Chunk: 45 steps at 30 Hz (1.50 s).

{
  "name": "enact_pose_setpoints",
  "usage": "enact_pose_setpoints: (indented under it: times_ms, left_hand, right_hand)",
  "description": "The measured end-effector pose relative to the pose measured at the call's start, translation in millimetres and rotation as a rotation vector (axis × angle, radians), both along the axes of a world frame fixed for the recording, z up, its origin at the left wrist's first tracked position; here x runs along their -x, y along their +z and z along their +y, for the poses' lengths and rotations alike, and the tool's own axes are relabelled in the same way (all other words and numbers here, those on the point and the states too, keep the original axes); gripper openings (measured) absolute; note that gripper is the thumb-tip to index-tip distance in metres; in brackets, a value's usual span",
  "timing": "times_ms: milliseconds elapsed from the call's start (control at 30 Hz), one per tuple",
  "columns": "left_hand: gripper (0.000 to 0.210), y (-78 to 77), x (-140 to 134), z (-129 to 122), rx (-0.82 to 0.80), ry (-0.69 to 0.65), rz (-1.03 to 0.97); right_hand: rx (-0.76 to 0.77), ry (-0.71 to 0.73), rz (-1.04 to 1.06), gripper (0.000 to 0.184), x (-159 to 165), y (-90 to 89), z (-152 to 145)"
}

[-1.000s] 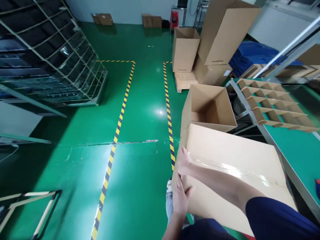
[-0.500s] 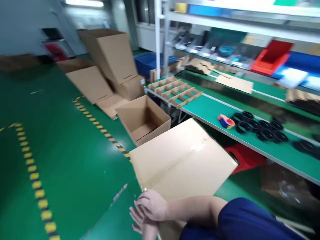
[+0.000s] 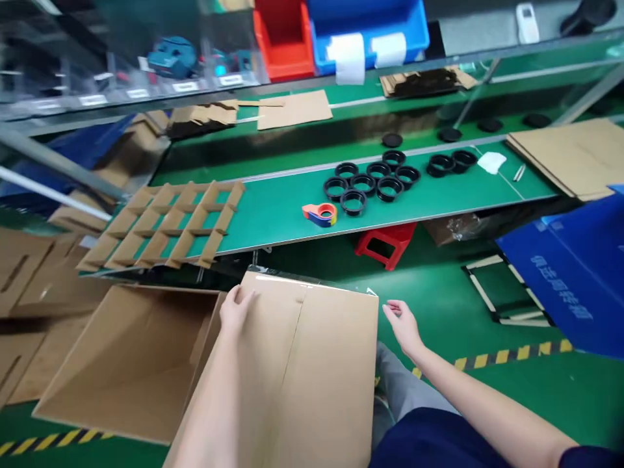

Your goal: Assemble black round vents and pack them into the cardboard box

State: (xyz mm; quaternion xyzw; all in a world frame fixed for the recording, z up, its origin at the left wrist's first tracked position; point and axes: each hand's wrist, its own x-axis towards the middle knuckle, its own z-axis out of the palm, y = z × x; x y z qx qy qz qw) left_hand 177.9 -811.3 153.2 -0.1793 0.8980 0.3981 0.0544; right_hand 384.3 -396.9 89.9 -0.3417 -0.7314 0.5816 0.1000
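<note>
A closed cardboard box (image 3: 336, 364) stands in front of me, a seam running along its top and clear tape along its far edge. My left hand (image 3: 235, 311) grips the box's far left edge, thumb on the top face and fingers over the side. Just off the far right corner is my right hand (image 3: 403, 327), its fingers slightly bent and apart, with nothing visible in them. An open, empty cardboard box (image 3: 131, 364) lies to the left of the closed one.
Beyond the box runs a green workbench (image 3: 277, 201) with a cardboard divider grid (image 3: 170, 224), a tape dispenser (image 3: 322, 214) and several black rings (image 3: 363, 184). Under it is a red stool (image 3: 387, 244). A blue sheet or panel (image 3: 570, 273) stands at right.
My view has swung right, toward the bench. My hands, together at the box's near left corner before, are now apart at its far end, one on each side.
</note>
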Motion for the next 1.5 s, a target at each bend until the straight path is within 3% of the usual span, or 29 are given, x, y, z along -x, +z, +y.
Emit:
enact_pose_setpoints:
  times_ms: [67,167,367,533,633,767,833,1000,1133,1333,1500]
  left_hand:
    - [0.072,-3.2,41.2,2.9,-0.047,-0.014,-0.097]
    - [0.074,-3.5,78.2,4.9,-0.140,-0.065,-0.261]
    - [0.079,-3.1,113.0,1.2,-0.417,-0.111,-0.652]
    - [0.049,-24.8,134.4,-3.0,-0.425,-0.172,-0.612]
    - [0.043,-34.9,136.9,-4.2,-0.486,-0.198,-0.572]
    - [0.056,-36.8,125.5,-9.2,-0.554,-0.164,-0.471]
    - [0.053,-36.6,119.5,-12.1,-0.572,-0.145,-0.388]
    - [0.045,-36.1,115.8,-12.7,-0.547,-0.102,-0.315]
    - [0.045,-38.7,121.5,-10.8,-0.502,-0.024,-0.355]
    - [0.046,-42.9,123.8,-7.1,-0.445,0.049,-0.299]
    - [0.050,-45.3,123.6,0.5,-0.411,0.016,-0.227]
  right_hand:
    - [0.116,0.024,-0.025,0.052,5.1,-7.9,-11.5]
    - [0.241,0.040,-0.058,0.060,12.6,-14.0,-26.0]
    - [0.223,0.204,-0.159,0.057,27.1,-12.5,-15.0]
    - [0.310,0.332,-0.157,0.052,44.3,-5.5,2.3]
    - [0.444,0.301,-0.178,0.049,47.8,2.7,3.1]
    - [0.606,0.112,-0.194,0.043,44.0,9.5,-0.8]
    - [0.659,0.050,-0.207,0.043,41.4,6.2,-1.6]
    - [0.690,-0.042,-0.246,0.034,41.9,-3.7,-4.5]
    - [0.676,-0.109,-0.255,0.034,52.4,3.5,-10.4]
    - [0.496,0.086,-0.333,0.050,64.7,10.8,-11.4]
    - [0.381,0.359,-0.489,0.064,81.9,-4.5,12.5]
